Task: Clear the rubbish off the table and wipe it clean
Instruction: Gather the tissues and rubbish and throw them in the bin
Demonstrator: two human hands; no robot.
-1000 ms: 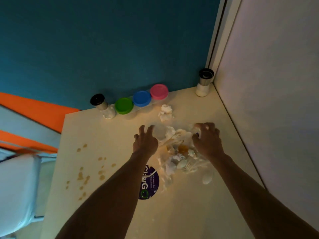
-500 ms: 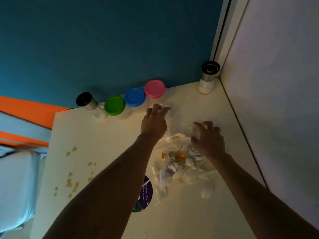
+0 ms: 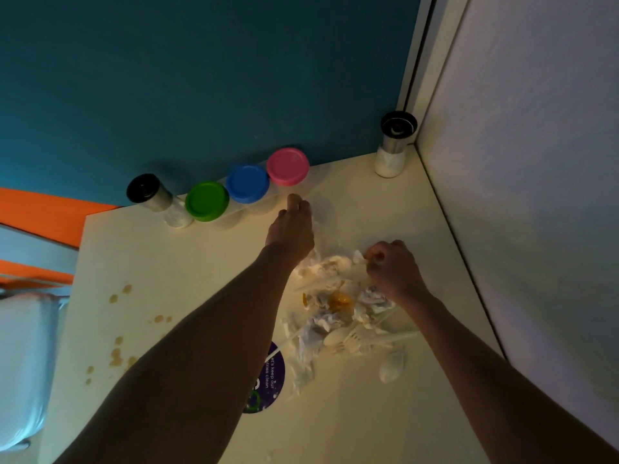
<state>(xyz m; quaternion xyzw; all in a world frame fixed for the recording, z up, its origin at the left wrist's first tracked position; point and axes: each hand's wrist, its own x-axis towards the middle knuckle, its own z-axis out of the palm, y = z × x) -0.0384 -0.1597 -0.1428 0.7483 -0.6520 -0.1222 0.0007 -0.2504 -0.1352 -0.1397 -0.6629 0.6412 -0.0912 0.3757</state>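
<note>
Gathering step in hand, by my reading: rubbish not yet off the cream worktop (image 3: 187, 262), wiping not begun.

Landmark: the heap of crumpled white tissues, white plastic forks and spoons and a yellow-orange food scrap (image 3: 338, 313), mid-worktop.

Left hand (image 3: 291, 229) reaches past the far side of the heap toward a stray crumpled white tissue (image 3: 318, 214); fingers extended and close together, touching or just over it, which I cannot tell. Grip not closed on anything.

Right hand (image 3: 392, 269) sits on the heap's far right edge, fingers curled, apparently pinching white scrap there; exact item unclear.

Next move likely calls for drawing the stray tissue back into the heap, then lifting everything together; loose cutlery may slip out.

Surface: brown spill spots (image 3: 117, 356) well left of the heap, needing the wipe. Round purple sticker (image 3: 268, 380) just near side of the heap. One white plastic spoon (image 3: 392, 366) lies just apart, near right.

Room: dark teal wall (image 3: 201, 78) beyond the heap; green, blue and pink lidded tubs (image 3: 248, 184) and two black-capped shakers (image 3: 395, 142) along it. Pale wall to the right. Dim light.
</note>
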